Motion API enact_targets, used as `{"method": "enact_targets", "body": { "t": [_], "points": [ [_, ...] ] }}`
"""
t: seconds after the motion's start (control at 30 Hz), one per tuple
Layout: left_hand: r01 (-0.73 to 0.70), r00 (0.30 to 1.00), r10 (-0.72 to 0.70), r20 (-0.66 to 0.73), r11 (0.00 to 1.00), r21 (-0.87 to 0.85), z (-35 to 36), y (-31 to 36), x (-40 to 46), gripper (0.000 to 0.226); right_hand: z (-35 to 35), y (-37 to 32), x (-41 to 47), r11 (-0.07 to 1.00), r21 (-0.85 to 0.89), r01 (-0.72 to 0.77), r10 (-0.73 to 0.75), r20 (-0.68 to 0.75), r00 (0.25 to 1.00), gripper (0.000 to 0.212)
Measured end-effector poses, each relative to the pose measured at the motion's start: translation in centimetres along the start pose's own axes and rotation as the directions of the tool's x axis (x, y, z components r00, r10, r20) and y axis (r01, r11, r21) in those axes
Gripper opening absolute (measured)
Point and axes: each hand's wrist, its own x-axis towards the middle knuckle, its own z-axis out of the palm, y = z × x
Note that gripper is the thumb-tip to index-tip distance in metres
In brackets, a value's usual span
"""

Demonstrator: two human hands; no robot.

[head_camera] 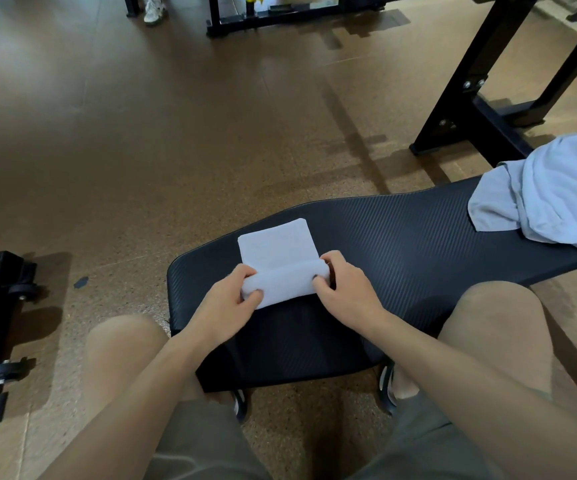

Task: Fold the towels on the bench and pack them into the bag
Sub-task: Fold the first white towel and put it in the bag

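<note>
Hands, left [230,299] and right [344,289], are pinching the small white terry towel's [276,252] rolled edge on the black ribbed worktop [401,237]; uneven pull is risking a skewed fold.

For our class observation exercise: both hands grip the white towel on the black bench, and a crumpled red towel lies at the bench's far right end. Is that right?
Not quite: the crumpled towel is pale blue, not red, as the head view shows. The rest stands: the left hand and right hand grip the white towel on the black bench.
</note>
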Motion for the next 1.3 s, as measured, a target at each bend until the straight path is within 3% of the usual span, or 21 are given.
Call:
{"method": "enact_targets", "body": {
  "t": [0.1, 0.23, 0.57, 0.67, 0.77, 0.9, 0.97, 1.03, 1.1, 1.17, 1.23, 1.3],
  "points": [
    [0.109, 0.993, -0.114, -0.043, 0.988, -0.107, 0.5, -0.1, 0.5, 0.011, 0.1, -0.5, 0.5, 0.996, 0.047, -0.072, 0.073, -0.014, 0.997, 0.016],
    [0.165, 0.979, -0.175, -0.105, 0.982, -0.091, 1.1, 0.0, 1.0, 0.014, 0.8, -0.7, 1.3, 0.994, 0.004, -0.107, 0.107, -0.045, 0.993, 0.017],
    [0.223, 0.957, -0.248, -0.151, 0.961, -0.166, 1.9, -0.5, 2.2, 0.024, 2.8, -0.4, 1.8, 0.971, -0.238, -0.032, -0.017, -0.202, 0.979, 0.017],
    [0.175, 0.959, -0.189, -0.210, 0.981, -0.086, 2.1, -0.1, 2.0, 0.031, 3.0, -0.1, 1.7, 0.971, -0.239, -0.030, -0.021, -0.209, 0.978, 0.023],
    [0.127, 0.958, -0.083, -0.274, 0.980, 0.150, 2.6, 0.2, 1.8, 0.029, 2.7, 0.0, 1.5, 0.963, -0.267, 0.023, -0.079, -0.204, 0.976, 0.030],
    [0.053, 0.936, 0.125, -0.330, 0.876, 0.479, 2.7, 0.2, 2.1, 0.026, 1.8, -0.1, 1.5, 0.934, -0.341, 0.104, -0.167, -0.162, 0.972, 0.029],
    [-0.040, 0.938, 0.247, -0.245, 0.776, 0.630, 2.7, 0.7, 2.4, 0.026, 1.8, 0.2, 1.7, 0.809, -0.535, 0.243, -0.342, -0.092, 0.935, 0.033],
    [-0.178, 0.930, 0.354, -0.102, 0.674, 0.717, 2.8, 1.0, 2.5, 0.035, 1.5, 0.3, 1.8, 0.674, -0.650, 0.351, -0.483, -0.029, 0.875, 0.023],
    [-0.262, 0.906, 0.423, -0.032, 0.616, 0.743, 2.5, 0.8, 2.6, 0.034, 1.0, 0.1, 1.8, 0.624, -0.652, 0.431, -0.544, 0.034, 0.839, 0.025],
    [-0.272, 0.906, 0.422, -0.036, 0.647, 0.713, 2.2, 0.5, 2.6, 0.025, 0.4, 0.3, 1.7, 0.594, -0.637, 0.491, -0.539, 0.137, 0.831, 0.043],
    [-0.262, 0.933, 0.358, -0.027, 0.731, 0.630, 2.0, 0.4, 2.4, 0.044, 0.0, 0.5, 1.9, 0.604, -0.621, 0.500, -0.502, 0.191, 0.843, 0.056],
    [-0.248, 0.950, 0.311, 0.010, 0.738, 0.628, 2.1, 0.5, 2.4, 0.055, 0.2, 0.4, 2.1, 0.657, -0.593, 0.466, -0.460, 0.175, 0.870, 0.057]
  ]
}}
